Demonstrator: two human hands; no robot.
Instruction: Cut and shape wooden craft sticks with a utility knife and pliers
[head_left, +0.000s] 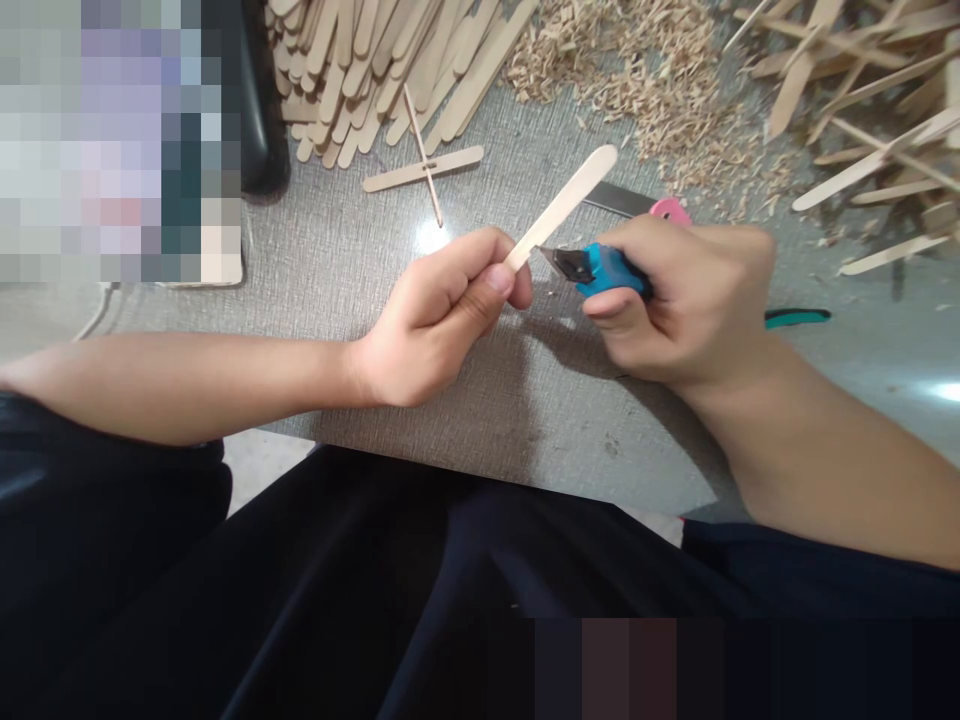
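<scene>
My left hand (454, 310) pinches a wooden craft stick (570, 200) near its lower end, with the rounded far end pointing up and right. Closed around a blue utility knife (604, 270), my right hand (682, 290) holds the short blade close to the stick, just above my left thumb. Whether the blade touches the wood I cannot tell. Beyond my left hand, two craft sticks joined as a cross (424, 167) lie on the grey table (337, 260). Behind the held stick is a flat metal blade with a pink part (670, 210), partly hidden by my right hand.
A pile of craft sticks (375, 70) lies at the back, with wood shavings (652, 90) beside it. Crossed sticks (877, 150) are heaped at the right. A green-and-black handle (799, 317) shows past my right wrist. A black object (262, 110) stands at the back left.
</scene>
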